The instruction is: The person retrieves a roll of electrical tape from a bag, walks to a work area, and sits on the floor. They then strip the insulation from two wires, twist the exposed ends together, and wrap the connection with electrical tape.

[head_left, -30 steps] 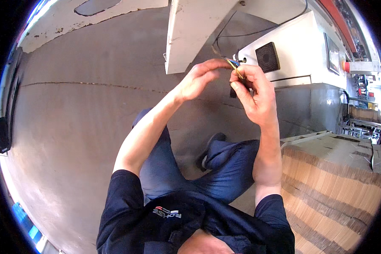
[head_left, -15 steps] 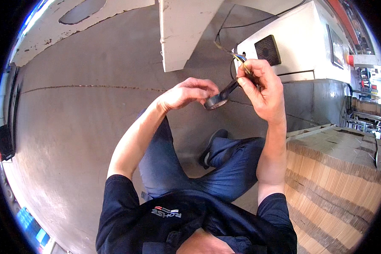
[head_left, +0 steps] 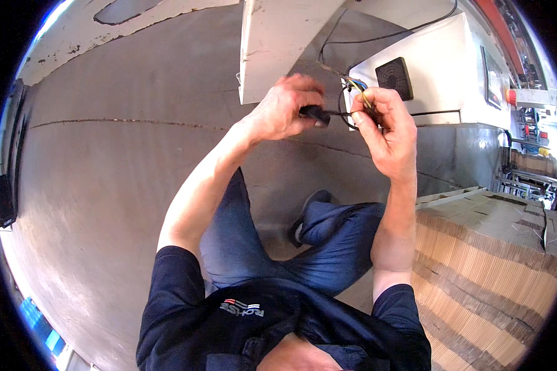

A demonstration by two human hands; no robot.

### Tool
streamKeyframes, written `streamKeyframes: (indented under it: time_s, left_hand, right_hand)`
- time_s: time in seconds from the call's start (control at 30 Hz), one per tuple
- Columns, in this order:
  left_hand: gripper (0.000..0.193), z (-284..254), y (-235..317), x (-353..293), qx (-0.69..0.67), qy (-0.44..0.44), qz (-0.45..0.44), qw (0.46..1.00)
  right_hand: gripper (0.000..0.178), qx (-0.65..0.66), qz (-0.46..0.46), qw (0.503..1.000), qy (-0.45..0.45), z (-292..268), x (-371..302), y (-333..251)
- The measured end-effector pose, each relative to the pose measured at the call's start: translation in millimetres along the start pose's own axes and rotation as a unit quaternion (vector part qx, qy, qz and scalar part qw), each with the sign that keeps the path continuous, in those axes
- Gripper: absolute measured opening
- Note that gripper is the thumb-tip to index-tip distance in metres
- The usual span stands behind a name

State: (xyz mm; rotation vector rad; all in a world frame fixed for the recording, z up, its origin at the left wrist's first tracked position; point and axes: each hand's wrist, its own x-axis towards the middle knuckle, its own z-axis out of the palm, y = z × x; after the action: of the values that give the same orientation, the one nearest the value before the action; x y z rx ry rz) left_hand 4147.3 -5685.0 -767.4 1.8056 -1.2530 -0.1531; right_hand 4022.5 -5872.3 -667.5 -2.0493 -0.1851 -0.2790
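My left hand (head_left: 289,106) grips a roll of black electrical tape (head_left: 316,114), its fingers slightly smeared by motion. A narrow dark strip runs from the roll toward my right hand (head_left: 385,128). Thumb and forefinger of that hand pinch a bundle of thin wires (head_left: 360,86), yellow-green, blue and dark. Where the strip meets the wires is hidden by my right fingers. From the bundle a black cable (head_left: 387,38) leads up and away to the right.
Beyond my right hand stands a white cabinet (head_left: 436,55) with a black vent grille (head_left: 394,78). A white metal beam (head_left: 263,55) juts in above my left hand. Stacked flat cardboard (head_left: 476,260) rises at my right side. Grey floor (head_left: 105,185) lies to the left.
My left hand has lifted up and away with the tape roll, which has turned from showing its side hole to nearly edge-on. My right hand holds almost the same place.
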Motion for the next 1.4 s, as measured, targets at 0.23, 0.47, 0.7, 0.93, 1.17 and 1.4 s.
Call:
streamKeyframes:
  time_s: [0.23,0.47,0.7,0.93,1.17,1.4]
  left_hand:
    - [0.036,-8,26,-34,-0.387,-0.086,-0.184,0.9]
    - [0.026,-10,20,-48,-0.593,-0.08,-0.295,0.745]
    - [0.027,-26,20,-60,-0.563,-0.051,-0.326,0.758]
    - [0.022,-44,25,-77,-0.469,0.016,-0.383,0.796]
    - [0.018,-63,31,-91,-0.132,0.047,-0.334,0.932]
    - [0.017,-58,58,-89,-0.011,-0.006,-0.237,0.971]
  right_hand:
    - [0.022,0.023,0.017,0.999,0.027,-6,-1,7]
    - [0.021,0.085,0.041,0.996,-0.004,5,4,17]
    - [0.02,0.071,0.068,0.995,-0.034,17,5,20]
    - [0.019,0.091,0.078,0.992,-0.041,31,4,24]
    - [0.031,0.175,0.157,0.972,0.001,51,7,34]
    - [0.05,0.082,0.154,0.981,-0.086,66,11,8]
